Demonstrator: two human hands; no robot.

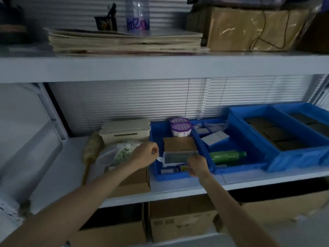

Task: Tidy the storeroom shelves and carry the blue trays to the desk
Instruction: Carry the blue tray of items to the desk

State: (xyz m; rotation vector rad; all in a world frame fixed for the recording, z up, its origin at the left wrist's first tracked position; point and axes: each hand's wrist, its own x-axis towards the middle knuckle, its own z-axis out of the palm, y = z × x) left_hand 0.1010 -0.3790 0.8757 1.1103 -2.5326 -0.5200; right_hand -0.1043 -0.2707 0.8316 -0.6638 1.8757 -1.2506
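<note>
Three blue trays stand side by side on the middle shelf. The left blue tray (155,172) holds two purple-lidded tubs (180,129), a cardboard box (179,144) and a grey rectangular box (175,157). My left hand (146,154) is closed in a fist over this tray's left wall. My right hand (197,166) is closed at the tray's right wall near the front, touching the grey box's end. The middle blue tray (240,166) carries a green bottle (227,155) and white boxes. The right blue tray (277,154) has two compartments of dark flat items.
A beige case (124,130), a plastic bag (121,154) and a feather duster (92,148) lie left of the trays on a flat cardboard box (135,182). The shelf above holds stacked cardboard sheets (124,41) and a bottle (137,15). Cardboard boxes (179,220) stand below.
</note>
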